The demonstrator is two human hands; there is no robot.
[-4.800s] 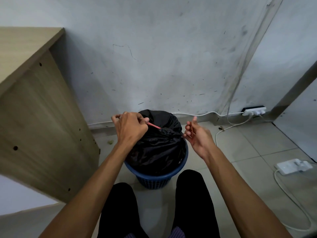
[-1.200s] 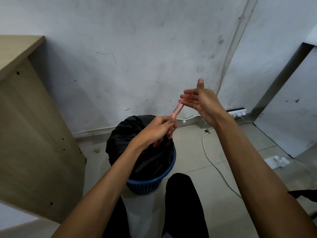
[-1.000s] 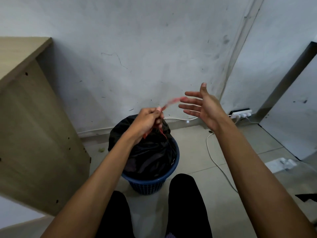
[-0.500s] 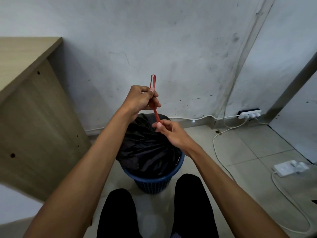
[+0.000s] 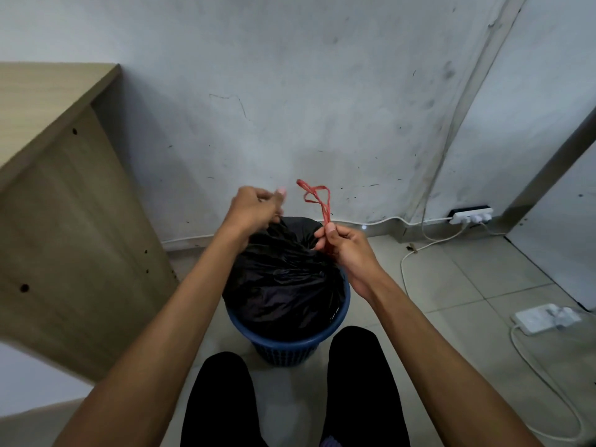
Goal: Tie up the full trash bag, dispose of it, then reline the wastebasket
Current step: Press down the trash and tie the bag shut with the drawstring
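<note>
Both hands work above the wastebasket [image 5: 290,345] in the head view. Left hand [image 5: 254,209] curls its fingers round the gathered neck of the black trash bag [image 5: 283,285], apparently to keep the mouth bunched shut. Right hand [image 5: 343,245] pinches the red drawstring [image 5: 317,196] between thumb and fingers, its loose loop standing above the grip, likely ready to be wound or knotted round the neck. That bag sits inside the blue basket on the tiled floor [image 5: 451,285], between the person's knees, so tying looks unfinished. Beside it stand a wooden cabinet [image 5: 64,221] and a wall [image 5: 290,91] with a power strip [image 5: 471,215].
</note>
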